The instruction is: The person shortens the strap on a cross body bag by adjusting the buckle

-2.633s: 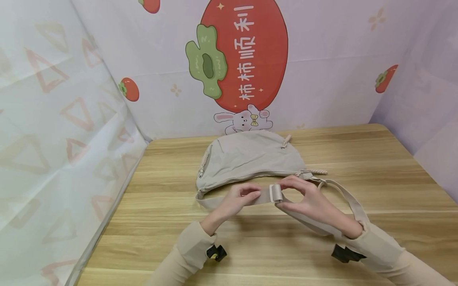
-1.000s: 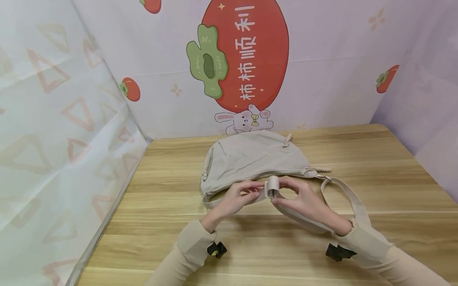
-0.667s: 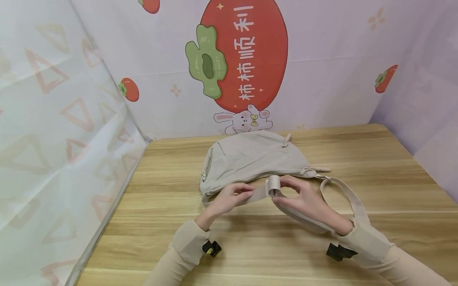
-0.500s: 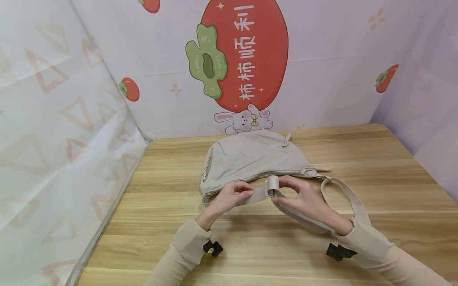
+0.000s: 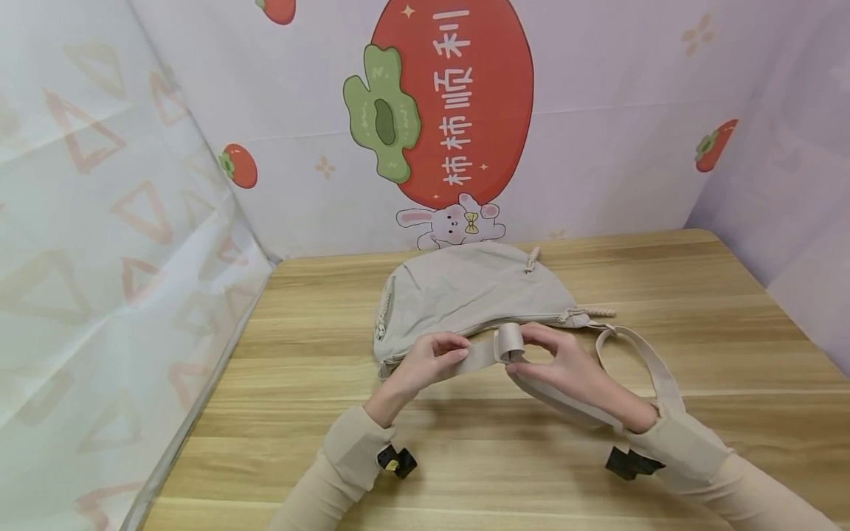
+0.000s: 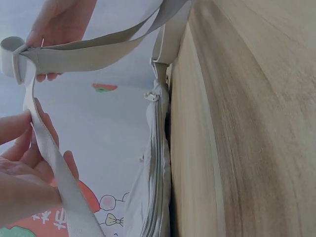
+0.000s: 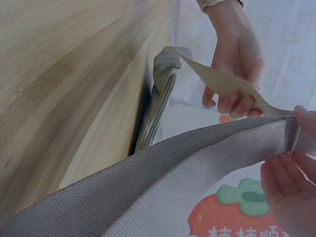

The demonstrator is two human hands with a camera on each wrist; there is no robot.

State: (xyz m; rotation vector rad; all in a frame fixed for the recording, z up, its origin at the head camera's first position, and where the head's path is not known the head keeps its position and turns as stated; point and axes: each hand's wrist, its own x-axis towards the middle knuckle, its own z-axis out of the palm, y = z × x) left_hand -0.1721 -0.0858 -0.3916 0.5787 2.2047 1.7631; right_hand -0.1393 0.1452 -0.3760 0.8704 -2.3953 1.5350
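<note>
A pale grey fabric bag [image 5: 474, 287] lies on the wooden table, its curved top toward the back. Its strap [image 5: 479, 358] is lifted off the table in front of it. My left hand [image 5: 425, 361] pinches the strap between thumb and fingers, left of a flat slide buckle [image 5: 496, 346]. Just right of the buckle the webbing bulges up in a loop [image 5: 510, 339]. My right hand [image 5: 574, 370] pinches the strap at this loop, thumb below and fingers above. In the left wrist view, doubled webbing [image 6: 94, 57] runs from the buckle past the right hand.
The strap's far part [image 5: 654, 365] curves over the table [image 5: 737, 317] beside the right forearm. Braided zipper pulls [image 5: 595, 312] hang at the bag's corners. Printed cloth [image 5: 598, 169] stands behind the table, and another sheet [image 5: 133, 295] borders its left side.
The webbing loop at the buckle has grown and stands higher. My left hand went toward the buckle, then back left along the strap. The bag's left end has shifted slightly right.
</note>
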